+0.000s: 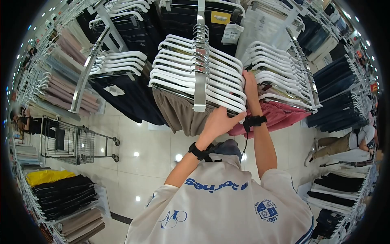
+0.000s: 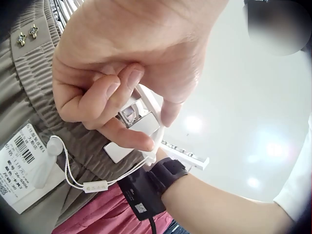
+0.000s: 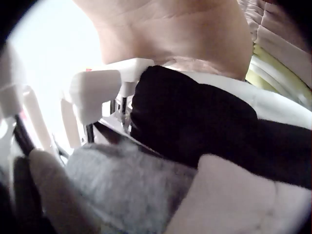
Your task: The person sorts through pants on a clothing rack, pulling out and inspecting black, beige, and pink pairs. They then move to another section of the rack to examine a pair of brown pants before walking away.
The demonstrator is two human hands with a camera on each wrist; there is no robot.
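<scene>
White hangers (image 1: pixel 227 87) hang in a close row on a metal bar (image 1: pixel 200 91). From the front one hangs a pair of taupe trousers (image 1: pixel 178 112) with a gathered waistband. My left hand (image 1: pixel 219 123) pinches the front hanger's right end; in the left wrist view, thumb and forefinger close about its white clip (image 2: pixel 146 124), the other fingers curled. A printed price tag (image 2: pixel 27 163) dangles by a white cord. My right hand (image 1: pixel 251 87) reaches in along the row's right ends. In the right wrist view its palm (image 3: pixel 180 34) is over white hanger ends (image 3: pixel 95 92), its fingers hidden.
Pink garments (image 1: pixel 280 116) hang from the rack on the right, dark trousers (image 1: pixel 122 95) on the left. A shopping cart (image 1: pixel 77 140) stands at left on the tiled floor. Another person (image 1: pixel 345 142) is at far right. Folded clothes (image 1: pixel 67 195) lie at lower left.
</scene>
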